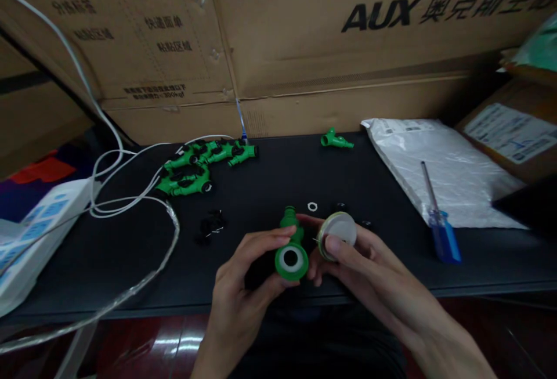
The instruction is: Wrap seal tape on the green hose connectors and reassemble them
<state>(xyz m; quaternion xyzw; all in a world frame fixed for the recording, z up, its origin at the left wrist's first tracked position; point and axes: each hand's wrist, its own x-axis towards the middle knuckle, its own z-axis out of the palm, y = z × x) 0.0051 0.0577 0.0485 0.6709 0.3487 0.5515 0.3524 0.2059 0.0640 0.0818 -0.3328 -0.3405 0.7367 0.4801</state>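
My left hand point(243, 280) grips a green plastic hose connector point(291, 251) with its round white-lined opening facing me. Beside it, my right hand point(361, 263) pinches a small round spool of white tape point(337, 231), held just to the right of the connector and almost touching it. Both hands hover over the near edge of the black table point(130, 251).
A pile of green connectors point(200, 164) lies at the back left, one lone green piece point(336, 140) at the back middle. A white ring point(312, 206), small black parts point(211, 225), a blue-handled screwdriver point(439, 222) on a white plastic bag point(444, 164), white cables point(130, 193), cardboard boxes point(348, 36) behind.
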